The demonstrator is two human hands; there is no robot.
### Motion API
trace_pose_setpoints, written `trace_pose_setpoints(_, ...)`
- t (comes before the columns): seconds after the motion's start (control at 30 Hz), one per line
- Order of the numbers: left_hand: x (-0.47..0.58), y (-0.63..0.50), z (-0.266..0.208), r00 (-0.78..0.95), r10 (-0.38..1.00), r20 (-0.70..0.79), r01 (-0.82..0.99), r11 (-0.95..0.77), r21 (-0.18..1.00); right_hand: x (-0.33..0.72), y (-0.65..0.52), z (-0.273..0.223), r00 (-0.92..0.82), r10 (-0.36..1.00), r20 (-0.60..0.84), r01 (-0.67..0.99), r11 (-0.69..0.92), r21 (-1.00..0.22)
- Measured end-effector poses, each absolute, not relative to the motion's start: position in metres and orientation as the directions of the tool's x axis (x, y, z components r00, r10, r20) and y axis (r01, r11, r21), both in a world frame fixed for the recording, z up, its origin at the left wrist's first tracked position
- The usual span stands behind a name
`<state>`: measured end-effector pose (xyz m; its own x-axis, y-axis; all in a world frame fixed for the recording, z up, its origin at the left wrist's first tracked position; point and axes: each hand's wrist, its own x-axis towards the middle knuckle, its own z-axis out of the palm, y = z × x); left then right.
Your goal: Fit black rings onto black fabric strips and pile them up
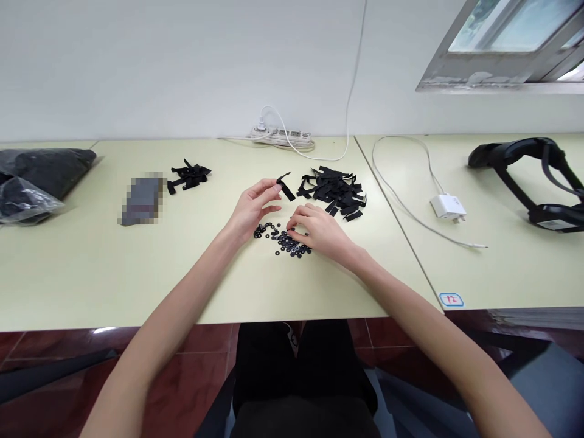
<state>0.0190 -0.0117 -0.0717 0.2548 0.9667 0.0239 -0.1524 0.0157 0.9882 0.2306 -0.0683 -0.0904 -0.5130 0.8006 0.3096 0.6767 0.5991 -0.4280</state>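
Between thumb and forefinger, my left hand (pixel 256 207) pinches a short black fabric strip (pixel 287 190), raised above the table. My right hand (pixel 319 230) is low over a scattered heap of small black rings (pixel 288 243), its thumb and fingertips closed together among them. Whether a ring is between those fingertips is too small to tell. Just beyond my right hand lies a loose pile of black strips (pixel 335 188). A smaller bunch of similar strips (pixel 189 175) rests farther left.
A pixelated dark item (pixel 141 201) and a clear plastic bag (pixel 31 182) with dark contents are on the left. At the wall sits a power strip (pixel 283 137) with cables. On the right are a white charger (pixel 448 207) with its cord and a black headset (pixel 538 210).
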Motion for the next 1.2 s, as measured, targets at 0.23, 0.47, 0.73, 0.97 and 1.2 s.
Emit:
trace_pose_setpoints(0.23, 0.02, -0.014, -0.071, 0.317, 0.946, 0.066, -0.101, -0.036, 0.994, 0.229, -0.073, -0.088, -0.501, 0.821, 0.274, 0.681, 0.569, -0.461)
trace_pose_setpoints(0.47, 0.022, -0.018, -0.068, 0.356, 0.933, 0.054, -0.134, -0.006, 0.991, 0.227, -0.073, -0.091, -0.557, 0.779, 0.288, 0.703, 0.627, -0.337)
trace_pose_setpoints(0.73, 0.02, -0.021, -0.064, 0.332, 0.943, 0.038, -0.18, 0.024, 0.983, 0.225, -0.078, -0.09, -0.619, 0.717, 0.32, 0.721, 0.681, -0.132)
trace_pose_setpoints(0.97, 0.018, -0.02, -0.062, 0.335, 0.942, 0.037, -0.19, 0.029, 0.981, 0.221, -0.08, -0.092, -0.601, 0.74, 0.301, 0.724, 0.664, -0.186)
trace_pose_setpoints(1.2, 0.019, -0.018, -0.066, 0.352, 0.935, 0.051, -0.195, 0.02, 0.981, 0.231, -0.082, -0.085, -0.607, 0.755, 0.249, 0.68, 0.656, -0.328)
